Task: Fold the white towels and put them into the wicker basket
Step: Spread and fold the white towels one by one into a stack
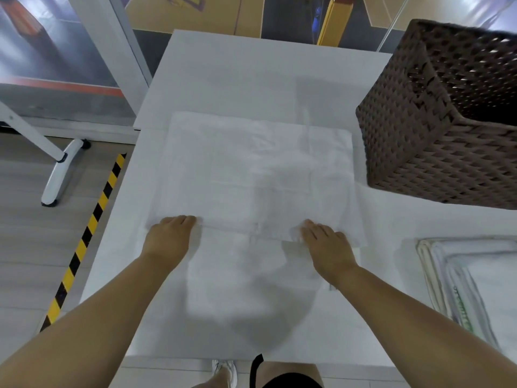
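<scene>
We log: white towel (251, 169) flat, long axis left-right; left hand (167, 236), right hand (327, 245) pinching near edge; wicker basket (447, 121) far right.

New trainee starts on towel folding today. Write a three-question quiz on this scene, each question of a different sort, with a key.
1. True or false: the left hand and right hand both rest on the near edge of the spread white towel.
2. Where does the wicker basket stand? A) on the floor B) on the table, right of the towel C) on the towel
3. Fill in: the stack of towels lies at the table's near ____ side.

Key: 1 true; 2 B; 3 right.
</scene>
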Demonstrator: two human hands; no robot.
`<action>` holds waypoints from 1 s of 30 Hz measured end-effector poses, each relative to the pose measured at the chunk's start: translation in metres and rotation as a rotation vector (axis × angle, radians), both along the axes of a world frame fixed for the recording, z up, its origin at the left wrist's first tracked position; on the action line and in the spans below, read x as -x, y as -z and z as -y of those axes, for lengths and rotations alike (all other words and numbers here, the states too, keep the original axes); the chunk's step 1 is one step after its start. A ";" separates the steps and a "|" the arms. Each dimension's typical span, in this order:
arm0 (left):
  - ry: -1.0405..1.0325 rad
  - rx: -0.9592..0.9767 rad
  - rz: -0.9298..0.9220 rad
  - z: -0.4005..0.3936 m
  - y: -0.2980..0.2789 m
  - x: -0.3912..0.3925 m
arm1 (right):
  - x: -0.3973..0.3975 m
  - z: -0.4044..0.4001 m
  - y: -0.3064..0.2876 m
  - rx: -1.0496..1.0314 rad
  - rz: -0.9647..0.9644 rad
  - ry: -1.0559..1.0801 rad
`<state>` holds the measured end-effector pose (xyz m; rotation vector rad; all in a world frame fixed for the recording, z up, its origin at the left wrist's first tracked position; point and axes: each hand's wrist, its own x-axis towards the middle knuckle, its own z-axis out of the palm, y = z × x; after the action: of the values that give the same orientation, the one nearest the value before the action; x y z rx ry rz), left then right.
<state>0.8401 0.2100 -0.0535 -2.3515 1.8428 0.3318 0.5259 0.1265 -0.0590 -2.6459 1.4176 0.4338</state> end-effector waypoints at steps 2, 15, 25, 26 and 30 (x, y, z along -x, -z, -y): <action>0.049 -0.020 0.025 0.003 -0.010 -0.001 | 0.006 0.006 -0.007 0.018 0.059 -0.014; 0.385 0.442 -0.062 -0.036 -0.016 -0.032 | 0.026 -0.033 -0.025 0.491 0.381 -0.097; 0.546 0.309 -0.026 -0.063 0.009 -0.023 | 0.038 -0.054 0.006 0.290 0.296 -0.159; 0.558 0.316 -0.015 -0.064 0.011 -0.023 | 0.039 -0.055 0.008 0.271 0.268 -0.142; 0.560 0.335 -0.029 -0.070 0.022 -0.021 | 0.035 -0.064 0.011 0.237 0.214 -0.076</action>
<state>0.8615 0.2803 -0.0756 -1.8758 2.6261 -0.0123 0.4914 0.1904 -0.0704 -2.8321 1.3818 -0.0147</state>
